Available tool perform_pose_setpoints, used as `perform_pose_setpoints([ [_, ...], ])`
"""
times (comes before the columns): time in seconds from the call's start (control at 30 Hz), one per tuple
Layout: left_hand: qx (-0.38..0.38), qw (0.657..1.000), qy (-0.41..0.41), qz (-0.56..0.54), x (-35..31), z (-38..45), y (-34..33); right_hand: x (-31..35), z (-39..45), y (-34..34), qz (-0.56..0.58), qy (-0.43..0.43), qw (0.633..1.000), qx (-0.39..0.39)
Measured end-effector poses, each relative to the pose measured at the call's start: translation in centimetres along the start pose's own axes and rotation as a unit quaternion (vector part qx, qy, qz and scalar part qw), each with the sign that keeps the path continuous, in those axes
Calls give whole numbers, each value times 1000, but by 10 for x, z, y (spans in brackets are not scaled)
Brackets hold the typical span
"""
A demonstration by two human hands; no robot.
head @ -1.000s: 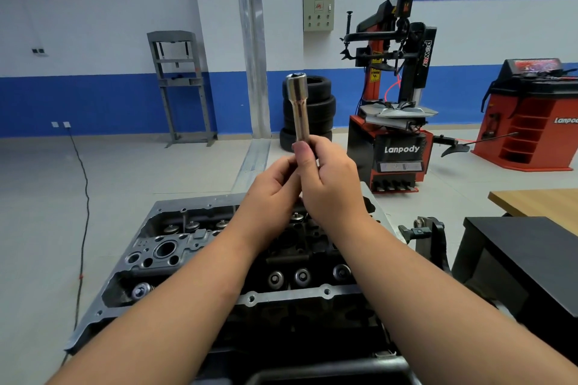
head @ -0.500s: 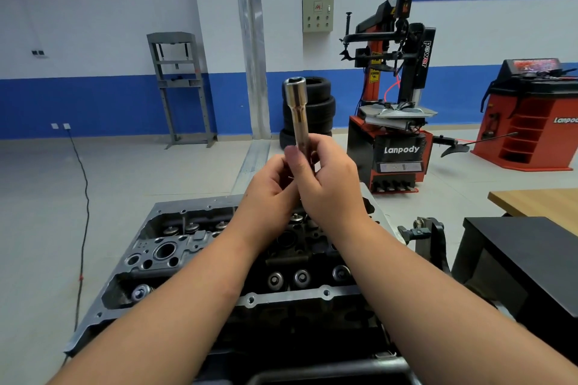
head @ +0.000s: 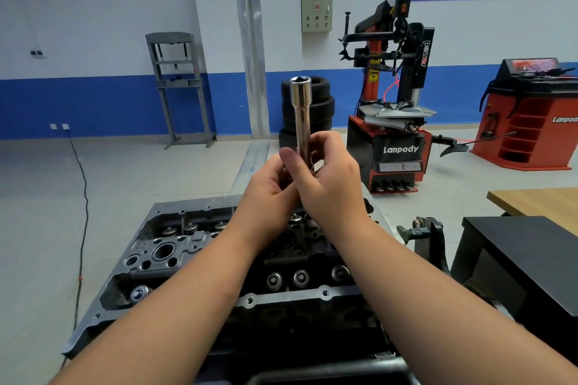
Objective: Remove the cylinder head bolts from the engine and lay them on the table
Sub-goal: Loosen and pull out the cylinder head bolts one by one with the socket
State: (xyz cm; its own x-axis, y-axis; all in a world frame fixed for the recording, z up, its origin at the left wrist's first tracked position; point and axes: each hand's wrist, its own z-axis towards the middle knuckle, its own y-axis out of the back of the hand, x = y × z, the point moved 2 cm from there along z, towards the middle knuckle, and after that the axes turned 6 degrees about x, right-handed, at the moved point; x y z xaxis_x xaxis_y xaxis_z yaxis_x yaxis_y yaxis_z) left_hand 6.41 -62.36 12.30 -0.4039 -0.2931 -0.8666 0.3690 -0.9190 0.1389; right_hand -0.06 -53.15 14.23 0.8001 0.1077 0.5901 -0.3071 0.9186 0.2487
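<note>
A long chrome socket [head: 302,112] stands upright above the engine, its open end up. My right hand [head: 328,178] grips its lower part with thumb and fingers. My left hand [head: 269,187] is curled against the socket's bottom end, which is hidden between both hands. Below them lies the grey cylinder head [head: 162,253] with valve springs and round bores showing. My forearms cover the middle of the head. No loose bolt is visible.
A black box [head: 531,259] stands at the right, with a wooden table [head: 538,200] behind it. A black clamp [head: 422,234] sits beside the engine. Farther off are a red tyre changer [head: 391,134], stacked tyres [head: 319,109] and a black floor cable [head: 83,197].
Both hands and the socket have shifted slightly down and left. The right thumb has slid a little up the shaft.
</note>
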Motion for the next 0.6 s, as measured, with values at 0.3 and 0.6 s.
perform_pose_setpoints([
  [0.3, 20, 1000, 10, -4, -3, -2, -2, -2, 2, -4, -32, 12, 999, 17],
  [0.6, 25, 999, 9, -21, -3, -3, -3, 1, 2, 0, -25, 36, 999, -29],
])
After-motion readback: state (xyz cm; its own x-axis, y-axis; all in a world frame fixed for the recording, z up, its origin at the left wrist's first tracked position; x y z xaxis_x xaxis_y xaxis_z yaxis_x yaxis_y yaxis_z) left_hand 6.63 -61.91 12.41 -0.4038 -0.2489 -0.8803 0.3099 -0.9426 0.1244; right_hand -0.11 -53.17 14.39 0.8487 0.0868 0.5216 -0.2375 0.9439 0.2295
